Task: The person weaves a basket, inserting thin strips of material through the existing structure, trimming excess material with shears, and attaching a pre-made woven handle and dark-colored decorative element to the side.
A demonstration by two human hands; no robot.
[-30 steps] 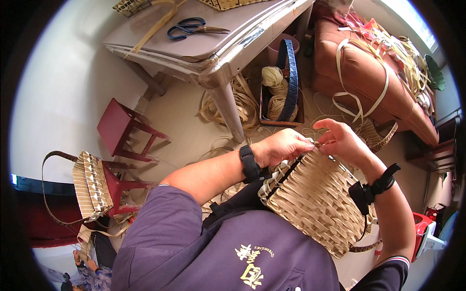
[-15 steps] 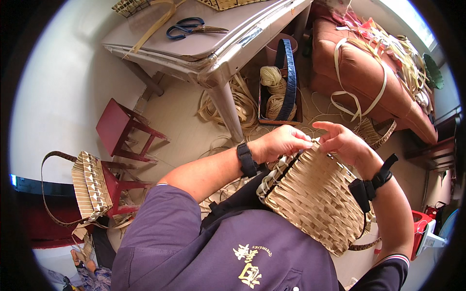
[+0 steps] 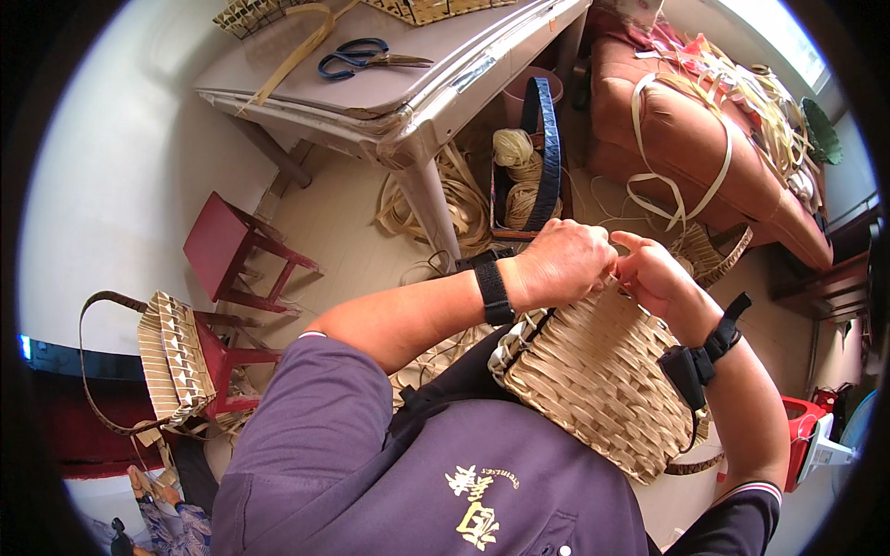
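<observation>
A tan woven basket (image 3: pixel 603 375) rests tilted against my lap, its flat woven face turned up toward me. A dark handle part shows at its lower right. My left hand (image 3: pixel 567 262) is closed at the basket's far edge, knuckles up, fingertips pinched together; what sits between them is too small to make out. Right beside it, my right hand (image 3: pixel 656 280) curls its thumb and fingers on the same edge, with the index finger pointing toward the left hand. The fingertips of both hands nearly meet. Each wrist wears a black strap.
Blue-handled scissors (image 3: pixel 371 57) lie on the table (image 3: pixel 278 79). Below are coiled strips (image 3: pixel 445 199) and a box (image 3: pixel 501 208) of rolled strips. An armchair (image 3: pixel 649 130) holds loose strips. Left are red stools (image 3: pixel 222 243) and a handled basket (image 3: pixel 171 361). Another person's hand (image 3: pixel 153 491) shows lower left.
My left hand has turned over, knuckles now upward, and moved slightly up and right along the basket's edge. The right hand has shifted a little, its index finger less extended.
</observation>
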